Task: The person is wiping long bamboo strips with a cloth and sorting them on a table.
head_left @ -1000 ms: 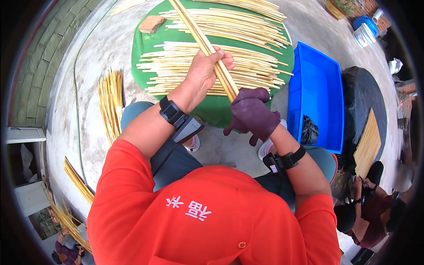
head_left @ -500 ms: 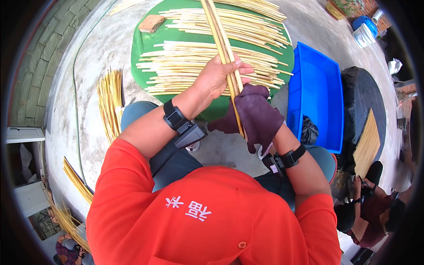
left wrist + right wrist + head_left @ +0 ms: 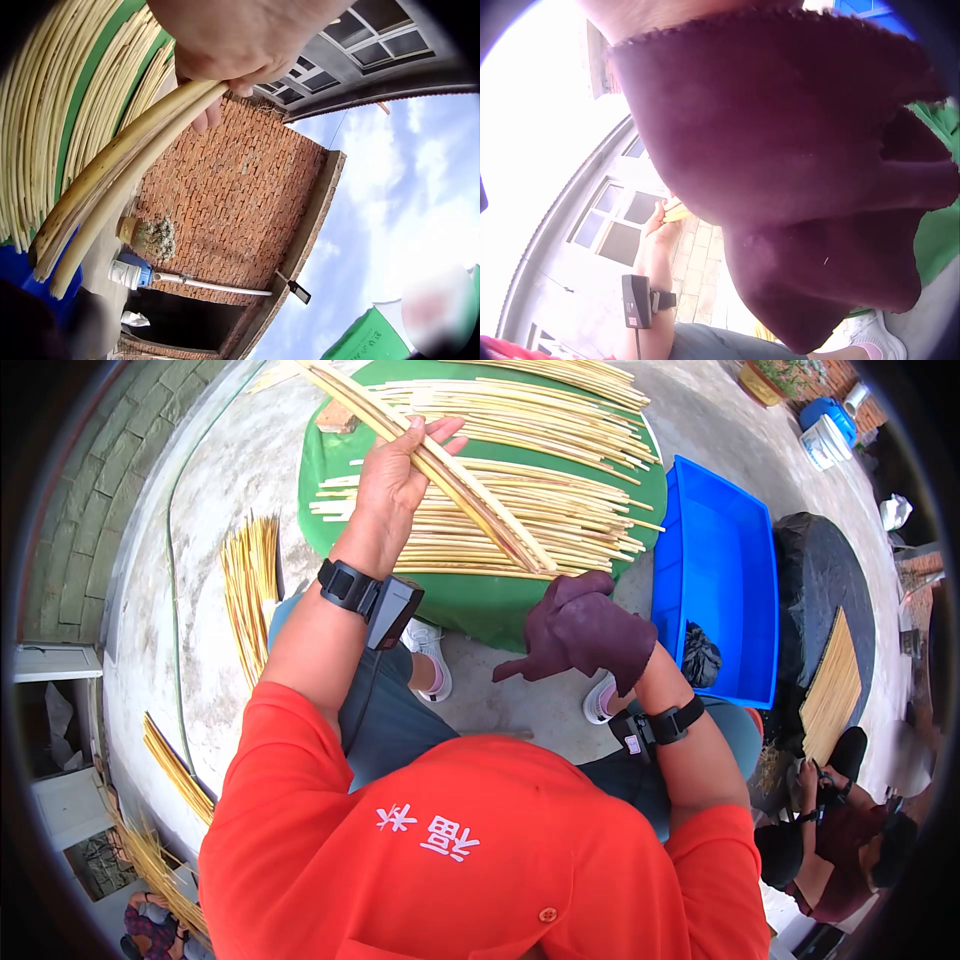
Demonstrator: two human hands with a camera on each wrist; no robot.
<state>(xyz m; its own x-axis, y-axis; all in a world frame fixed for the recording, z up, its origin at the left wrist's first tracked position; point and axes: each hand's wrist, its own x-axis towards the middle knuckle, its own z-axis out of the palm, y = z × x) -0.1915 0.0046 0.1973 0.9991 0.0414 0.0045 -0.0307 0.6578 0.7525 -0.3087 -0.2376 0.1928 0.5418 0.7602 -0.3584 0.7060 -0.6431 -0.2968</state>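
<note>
My bare left hand [image 3: 392, 478] holds a few long pale stalks [image 3: 475, 505] under its thumb, its other fingers partly spread beneath them. They slant over the green table [image 3: 480, 605], which bears rows of similar stalks. In the left wrist view, the held stalks [image 3: 112, 169] run down and left from the left hand [image 3: 247, 34]. A loose dark purple covering wraps my right hand [image 3: 585, 628], by the near ends of the held stalks; contact cannot be told. In the right wrist view the covering [image 3: 780, 142] hides the right hand's fingers.
A blue tray [image 3: 735, 580] stands right of the table, with a black bag [image 3: 700, 657] inside. A brick [image 3: 336, 418] rests at the table's far left. Stalk bundles [image 3: 250, 590] lie on the left. Another person [image 3: 845, 850] is at the lower right.
The left hand has swung up and left with the stalks, after first moving right. Their near ends, earlier within the right hand's purple covering, now show beyond it.
</note>
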